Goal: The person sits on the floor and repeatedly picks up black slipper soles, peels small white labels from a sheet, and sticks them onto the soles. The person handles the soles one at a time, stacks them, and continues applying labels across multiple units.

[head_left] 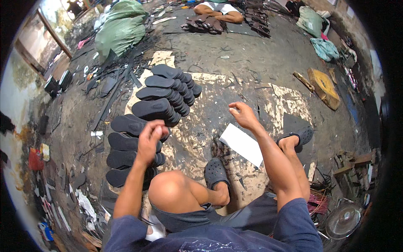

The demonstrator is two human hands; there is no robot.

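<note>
My left hand (151, 138) hovers over the near stacks of black shoe soles (121, 158), its fingers curled in toward the thumb. Whether anything small sits in those fingers is hidden. Farther off, more piled black soles (153, 110) stand in rows, overlapping toward the right. My right hand (244, 116) is raised above the floor with loosely bent fingers and nothing visible in it. Below that hand and forearm lies a white rectangular sheet (242, 145), partly beside my right forearm.
Worn pale sheeting (289, 101) covers the floor. A yellow block (323, 89) lies at right, near wood scraps (354, 164) and a round metal fan-like guard (343, 220). Large green sacks (121, 31) stand far left. Another person (218, 12) sits at the back beside dark footwear (203, 24).
</note>
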